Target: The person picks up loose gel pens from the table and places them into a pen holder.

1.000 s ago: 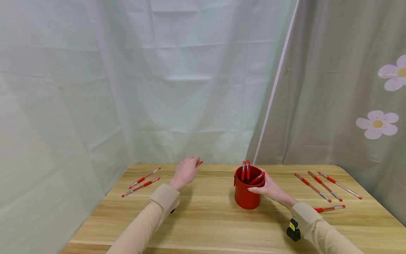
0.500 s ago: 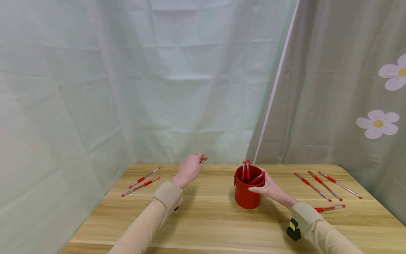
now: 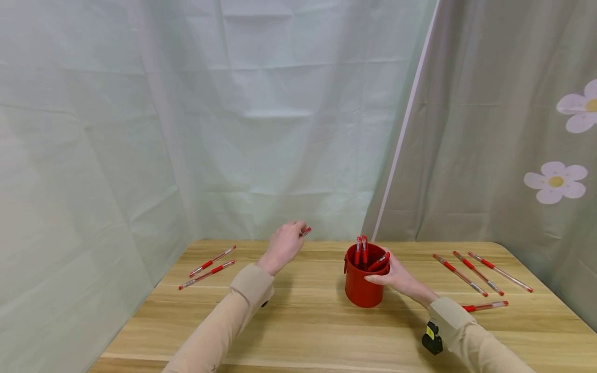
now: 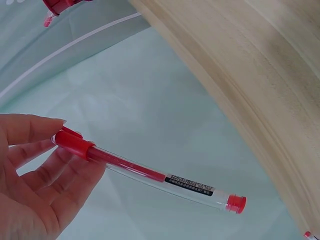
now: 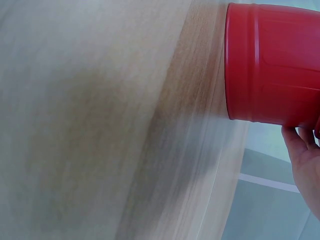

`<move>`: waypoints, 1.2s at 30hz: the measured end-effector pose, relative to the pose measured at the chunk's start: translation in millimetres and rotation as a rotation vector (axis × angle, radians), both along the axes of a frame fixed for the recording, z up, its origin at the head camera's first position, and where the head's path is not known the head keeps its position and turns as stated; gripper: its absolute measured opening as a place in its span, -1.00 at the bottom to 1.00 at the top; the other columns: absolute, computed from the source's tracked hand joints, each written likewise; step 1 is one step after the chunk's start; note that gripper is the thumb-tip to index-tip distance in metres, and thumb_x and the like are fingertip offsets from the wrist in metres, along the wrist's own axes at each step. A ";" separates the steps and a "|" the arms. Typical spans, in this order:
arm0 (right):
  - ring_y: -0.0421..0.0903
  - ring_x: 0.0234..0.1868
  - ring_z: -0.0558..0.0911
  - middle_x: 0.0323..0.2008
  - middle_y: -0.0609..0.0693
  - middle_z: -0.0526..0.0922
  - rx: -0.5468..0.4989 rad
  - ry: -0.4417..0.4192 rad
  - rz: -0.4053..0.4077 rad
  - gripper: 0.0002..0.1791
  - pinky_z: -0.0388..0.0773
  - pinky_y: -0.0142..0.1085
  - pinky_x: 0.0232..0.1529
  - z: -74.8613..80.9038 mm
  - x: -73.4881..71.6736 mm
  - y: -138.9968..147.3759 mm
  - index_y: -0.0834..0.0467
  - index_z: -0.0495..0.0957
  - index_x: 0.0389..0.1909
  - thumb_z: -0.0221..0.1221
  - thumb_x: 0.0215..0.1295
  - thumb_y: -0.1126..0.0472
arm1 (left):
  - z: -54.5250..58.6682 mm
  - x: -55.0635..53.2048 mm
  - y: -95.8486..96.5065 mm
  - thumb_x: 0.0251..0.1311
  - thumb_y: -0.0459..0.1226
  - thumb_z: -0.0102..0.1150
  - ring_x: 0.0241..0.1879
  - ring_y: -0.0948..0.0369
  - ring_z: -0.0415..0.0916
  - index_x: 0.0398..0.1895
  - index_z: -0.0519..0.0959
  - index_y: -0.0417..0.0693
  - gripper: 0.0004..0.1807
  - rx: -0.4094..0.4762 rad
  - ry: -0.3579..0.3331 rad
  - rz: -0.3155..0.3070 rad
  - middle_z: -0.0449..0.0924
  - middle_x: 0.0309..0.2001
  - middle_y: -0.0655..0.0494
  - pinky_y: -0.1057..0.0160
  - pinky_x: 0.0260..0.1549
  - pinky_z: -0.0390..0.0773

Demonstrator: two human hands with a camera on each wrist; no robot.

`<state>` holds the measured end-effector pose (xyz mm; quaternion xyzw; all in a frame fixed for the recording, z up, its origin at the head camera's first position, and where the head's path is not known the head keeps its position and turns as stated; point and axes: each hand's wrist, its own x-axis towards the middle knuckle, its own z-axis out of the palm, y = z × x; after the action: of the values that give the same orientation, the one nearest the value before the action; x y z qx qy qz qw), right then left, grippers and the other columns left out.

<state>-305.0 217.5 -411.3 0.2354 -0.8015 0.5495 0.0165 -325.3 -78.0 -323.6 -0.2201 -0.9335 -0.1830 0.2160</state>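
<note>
Head view: the right grip (image 3: 402, 277) clasped a cylindrical red cup (image 3: 364, 291), upright on the wood-grained tabletop (image 3: 298, 326). Left wrist: the left grip (image 4: 50, 187) pinched a slender, clear-barrelled pen (image 4: 150, 173). Right wrist: the cup's smooth wall was ridged near its base.

My left hand (image 3: 282, 244) reaches out at the far side, pinching; nearer and to the right, my right hand (image 3: 400, 277) is curled, gripping.

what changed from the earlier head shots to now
In the head view, the left hand has moved right and slightly up, carrying its pinched pen. Nothing was newly gripped or released. The right hand stays on the red cup; the loose pens lie as before.
</note>
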 end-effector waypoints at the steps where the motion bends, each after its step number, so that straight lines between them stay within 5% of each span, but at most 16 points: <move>1: 0.12 0.10 0.32 0.13 0.21 0.28 0.000 0.001 -0.002 -0.17 0.30 -0.07 0.01 -0.1 0.0 -0.2 0.24 0.05 0.25 0.32 0.03 0.20 | 0.7 0.0 0.7 0.09 -0.48 -0.01 -0.53 0.18 0.36 -0.34 0.50 -0.09 -0.85 0.007 -0.003 -0.005 0.46 -0.42 0.07 0.25 -0.60 0.40; 24: 0.15 0.09 0.32 0.12 0.24 0.29 -0.016 0.017 0.008 -0.18 0.31 -0.09 0.01 0.3 0.5 -0.3 0.28 0.05 0.24 0.31 0.03 0.23 | 17.0 0.2 20.5 0.13 -0.47 0.04 -0.46 0.18 0.41 -0.31 0.49 -0.11 -0.88 0.077 0.005 -0.083 0.50 -0.36 0.05 0.28 -0.51 0.43; 36: 0.14 0.10 0.32 0.13 0.22 0.28 -0.006 0.014 0.000 -0.17 0.30 -0.04 0.01 1.9 3.4 0.0 0.26 0.04 0.25 0.31 0.04 0.22 | 25.7 4.5 29.9 0.15 -0.44 0.12 -0.39 0.19 0.47 -0.33 0.47 -0.16 -0.93 0.162 0.070 -0.165 0.48 -0.38 0.06 0.32 -0.47 0.47</move>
<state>-301.6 217.5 -409.3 0.2393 -0.7997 0.5501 0.0230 -320.8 -48.1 -297.9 -0.2843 -0.8863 -0.2670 0.2495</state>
